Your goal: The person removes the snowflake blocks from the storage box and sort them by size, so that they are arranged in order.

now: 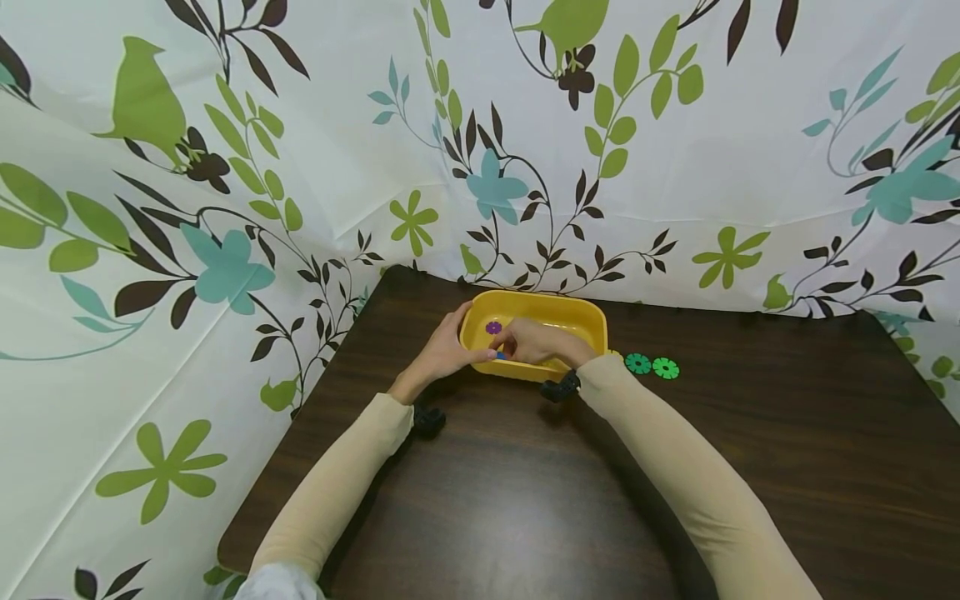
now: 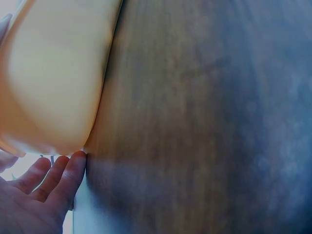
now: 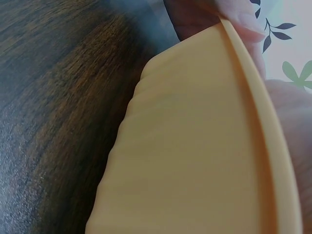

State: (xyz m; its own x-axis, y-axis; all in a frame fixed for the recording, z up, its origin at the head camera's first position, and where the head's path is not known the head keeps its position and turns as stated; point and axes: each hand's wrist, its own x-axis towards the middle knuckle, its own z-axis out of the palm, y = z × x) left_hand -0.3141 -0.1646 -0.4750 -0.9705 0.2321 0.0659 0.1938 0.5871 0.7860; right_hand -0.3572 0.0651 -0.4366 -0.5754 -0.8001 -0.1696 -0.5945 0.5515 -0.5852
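A yellow plastic bin (image 1: 592,312) stands near the back edge of the table. My left hand (image 1: 444,346) holds its left end, thumb along the near rim and fingers against the outer end wall, as the left wrist view also shows. Reaching over the near rim, my right hand (image 1: 536,340) is inside the bin with curled fingers, pinching a small blue piece (image 1: 501,356) close to the left thumb. A purple notched disc (image 1: 493,327) lies in the bin beyond those fingertips. In the right wrist view the bin's wall (image 3: 190,136) covers most of the right fingers.
To the right of the bin, a teal notched disc (image 1: 637,363) and a light green one (image 1: 665,367) lie on the dark wooden table (image 1: 495,500). Part of a yellow disc (image 1: 615,354) shows at the bin's side. A leaf-patterned cloth (image 1: 337,125) hangs behind.
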